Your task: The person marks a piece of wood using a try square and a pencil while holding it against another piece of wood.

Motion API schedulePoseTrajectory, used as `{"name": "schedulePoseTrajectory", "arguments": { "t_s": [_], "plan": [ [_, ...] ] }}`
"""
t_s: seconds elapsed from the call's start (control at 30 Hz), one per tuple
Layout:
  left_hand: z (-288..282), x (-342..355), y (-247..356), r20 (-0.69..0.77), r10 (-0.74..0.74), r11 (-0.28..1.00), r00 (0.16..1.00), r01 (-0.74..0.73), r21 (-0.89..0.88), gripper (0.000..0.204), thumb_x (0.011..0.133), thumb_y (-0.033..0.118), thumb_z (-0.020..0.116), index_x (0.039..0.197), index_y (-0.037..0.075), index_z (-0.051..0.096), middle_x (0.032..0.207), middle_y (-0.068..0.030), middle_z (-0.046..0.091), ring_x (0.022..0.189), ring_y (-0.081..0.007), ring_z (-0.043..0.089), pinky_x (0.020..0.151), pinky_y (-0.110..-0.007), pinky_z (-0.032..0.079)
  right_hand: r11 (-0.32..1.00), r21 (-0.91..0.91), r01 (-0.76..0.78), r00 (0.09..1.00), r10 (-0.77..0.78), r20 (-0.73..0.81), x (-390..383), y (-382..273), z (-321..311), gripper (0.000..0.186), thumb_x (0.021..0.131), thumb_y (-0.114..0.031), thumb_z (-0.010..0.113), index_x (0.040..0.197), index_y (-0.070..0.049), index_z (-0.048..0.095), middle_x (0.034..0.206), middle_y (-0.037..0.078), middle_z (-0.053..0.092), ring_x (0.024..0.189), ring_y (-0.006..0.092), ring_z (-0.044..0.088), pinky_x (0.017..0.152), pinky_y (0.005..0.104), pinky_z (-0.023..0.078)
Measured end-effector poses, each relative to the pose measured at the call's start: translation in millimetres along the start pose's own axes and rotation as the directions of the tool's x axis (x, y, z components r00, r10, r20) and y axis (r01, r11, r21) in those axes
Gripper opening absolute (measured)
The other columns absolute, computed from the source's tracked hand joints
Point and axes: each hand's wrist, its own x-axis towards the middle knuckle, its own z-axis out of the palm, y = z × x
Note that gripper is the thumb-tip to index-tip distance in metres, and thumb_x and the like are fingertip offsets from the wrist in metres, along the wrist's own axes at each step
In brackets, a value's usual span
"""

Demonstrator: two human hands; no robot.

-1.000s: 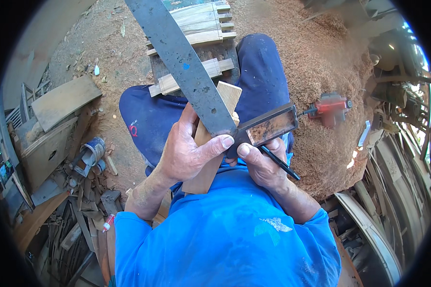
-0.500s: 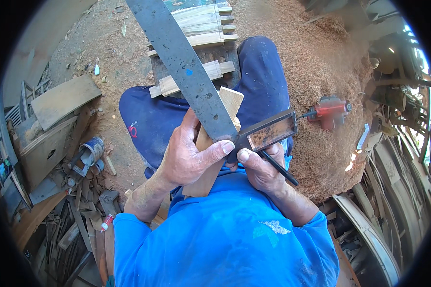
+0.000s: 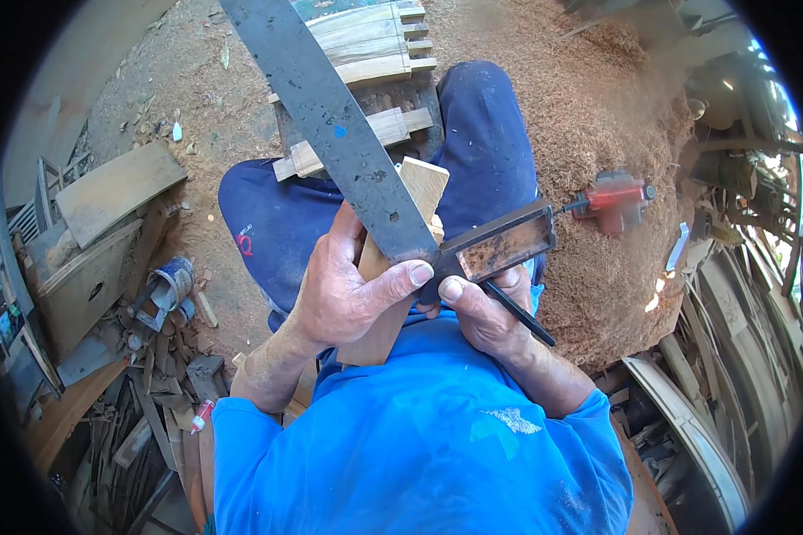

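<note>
My left hand [image 3: 352,290] is closed around a wooden piece [image 3: 379,334], its thumb pressing near the corner of a large carpenter's square. The wide grey blade [image 3: 330,116] of that square slants up and to the left across the wood, whose upper end [image 3: 426,183] shows beyond it. Closed on the square's dark handle [image 3: 509,242] is my right hand [image 3: 491,316]; a black pen-like stick [image 3: 519,312] is tucked in the same hand, pointing down to the right. Some fingers of both hands are hidden beneath the wood and the square.
Ahead of my lap, several pale slats [image 3: 361,53] and a single tenoned slat [image 3: 384,129] lie on a dark board. A red power drill [image 3: 614,203] rests on wood shavings to the right. Scrap wood [image 3: 165,357], a paint-stained can [image 3: 171,281] and boards [image 3: 120,192] crowd the left.
Almost nothing differs. The blade and the surroundings appear shifted slightly up and left in the picture; both hands keep their hold.
</note>
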Motion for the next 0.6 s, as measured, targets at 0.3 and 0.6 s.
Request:
{"name": "schedulePoseTrajectory", "arguments": {
  "t_s": [0.3,0.6],
  "plan": [
    [2.0,0.2,2.0,-0.001,0.011,1.0,1.0,-0.011,0.025,0.063,0.091,0.027,0.079,0.137,0.001,0.044,0.115,-0.0132,0.068,0.108,-0.0203,0.068,0.096,-0.038,0.053,1.0,0.021,0.012,1.0,-0.012,0.014,-0.2,0.0,-1.1,0.023,0.096,-0.013,0.072,0.114,0.001,0.068,0.091,0.012,0.073,0.081,0.017,0.071,0.071,0.0306,0.06],
    [2.6,2.2,3.2,0.002,0.007,0.999,1.0,-0.007,0.038,0.064,0.091,0.027,0.078,0.139,0.001,0.044,0.115,-0.0132,0.068,0.109,-0.0205,0.067,0.097,-0.038,0.052,0.999,0.033,0.006,1.0,-0.007,0.013,0.0,-1.0,-1.4,0.024,0.096,-0.013,0.071,0.116,0.001,0.067,0.094,0.013,0.073,0.08,0.0171,0.071,0.072,0.0315,0.061]
  ]
}}
